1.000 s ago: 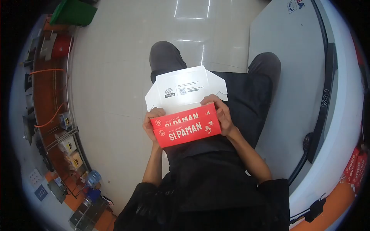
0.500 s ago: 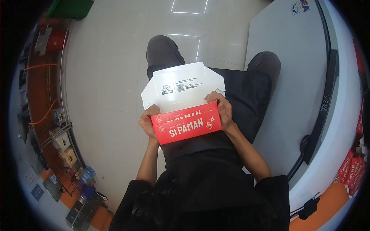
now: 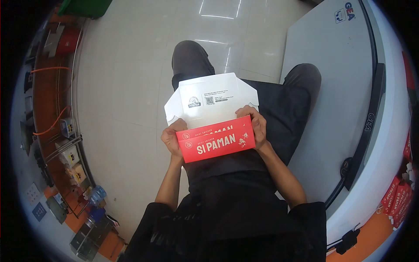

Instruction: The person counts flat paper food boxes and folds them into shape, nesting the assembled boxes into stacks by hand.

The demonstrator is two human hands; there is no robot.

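A red and white cardboard food box point(image 3: 217, 147), printed "SI PAMAN", rests over my lap. Its white lid flap point(image 3: 214, 94) stands folded back, away from me, with a logo and a QR code on its inner face. My left hand point(image 3: 174, 136) grips the box's left end, fingers curled over the edge. At the right end, my right hand point(image 3: 255, 124) holds the corner with fingers bent over the rim and the thumb hidden from view. A second red panel edge shows just behind the front panel.
A white chest freezer point(image 3: 323, 100) stands close on my right. Several red boxes point(image 3: 398, 198) are stacked beyond it. On the left is a metal-framed shelf point(image 3: 56, 100) with assorted goods. A green bin point(image 3: 85, 8) sits at the far left on the tiled floor point(image 3: 126, 87).
The box and both hands have shifted slightly right in view, along with the surroundings. The grip of each hand on the box looks nearly the same.
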